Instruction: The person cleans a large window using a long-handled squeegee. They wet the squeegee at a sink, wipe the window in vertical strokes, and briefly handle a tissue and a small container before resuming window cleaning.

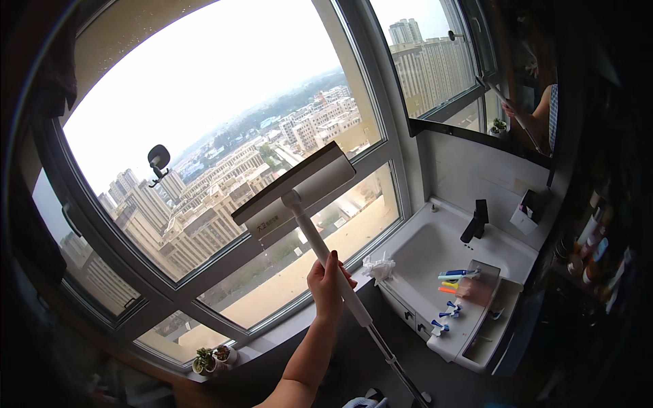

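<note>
My left hand (329, 285) is closed around the white upper pole of a long-handled window squeegee (324, 245). The wide white head (301, 196), with a dark blade along its upper edge, is held up in front of the large window (214, 102); whether it touches the glass I cannot tell. Below my hand a metal tube (380, 344) of the same pole runs down to the lower right. My right hand is out of view.
Right of the window is a white washbasin (418, 245) with a black faucet (475, 222), toothbrushes and a crumpled white cloth or tissue (378, 266). Above hangs a mirror (433, 66). Potted succulents (206, 359) stand on the sill. A dark hook (158, 160) is on the glass.
</note>
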`<move>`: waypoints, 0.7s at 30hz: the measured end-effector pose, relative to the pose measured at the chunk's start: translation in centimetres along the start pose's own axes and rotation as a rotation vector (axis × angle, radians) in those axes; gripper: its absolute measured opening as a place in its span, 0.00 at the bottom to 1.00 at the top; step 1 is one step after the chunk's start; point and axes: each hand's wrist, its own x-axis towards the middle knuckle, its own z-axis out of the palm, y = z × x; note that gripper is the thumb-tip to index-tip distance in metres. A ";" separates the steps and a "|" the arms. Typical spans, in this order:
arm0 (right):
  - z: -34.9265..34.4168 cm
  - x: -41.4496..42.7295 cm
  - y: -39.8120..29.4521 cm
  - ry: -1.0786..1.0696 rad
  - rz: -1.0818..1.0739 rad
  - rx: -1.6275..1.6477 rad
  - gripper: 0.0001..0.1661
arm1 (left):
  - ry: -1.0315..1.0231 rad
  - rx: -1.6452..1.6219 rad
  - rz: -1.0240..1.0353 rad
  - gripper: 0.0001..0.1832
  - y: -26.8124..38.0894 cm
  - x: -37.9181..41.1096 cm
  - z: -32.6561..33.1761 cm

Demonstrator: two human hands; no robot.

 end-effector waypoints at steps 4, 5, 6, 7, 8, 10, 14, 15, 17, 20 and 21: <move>1.0 -2.3 10.9 -0.057 -0.208 0.089 0.15 | -0.038 -0.039 0.127 0.20 6.9 4.2 4.9; 0.2 -2.6 10.8 -0.042 -0.182 0.117 0.14 | -0.039 -0.020 0.151 0.21 9.0 5.1 5.9; -0.1 -3.2 10.5 -0.020 -0.149 0.148 0.13 | -0.048 -0.003 0.171 0.21 10.9 6.2 7.3; -0.2 -2.8 9.9 -0.023 -0.122 0.179 0.13 | -0.057 0.032 0.229 0.22 13.3 6.9 7.9; -0.1 -1.3 9.6 -0.027 -0.149 0.170 0.13 | -0.090 0.038 0.266 0.23 15.4 7.9 8.7; -0.5 0.6 7.3 -0.032 -0.161 0.185 0.13 | -0.109 0.146 0.311 0.24 19.7 9.0 10.3; -4.3 4.9 -12.4 0.081 -0.350 0.224 0.15 | -0.412 0.013 0.518 0.26 25.1 10.6 12.7; -5.1 5.2 -17.8 0.102 -0.471 0.221 0.16 | -0.384 0.027 0.520 0.27 25.8 10.3 11.8; -5.9 7.0 -26.4 0.163 -0.620 0.217 0.18 | -0.432 0.027 0.458 0.28 26.1 9.5 10.9; -4.7 13.2 -34.1 0.299 -0.708 0.206 0.21 | -0.588 0.046 0.320 0.29 24.4 7.5 11.7; -5.1 13.8 -37.5 0.273 -0.755 0.251 0.22 | -0.587 0.081 0.293 0.28 24.5 7.3 11.3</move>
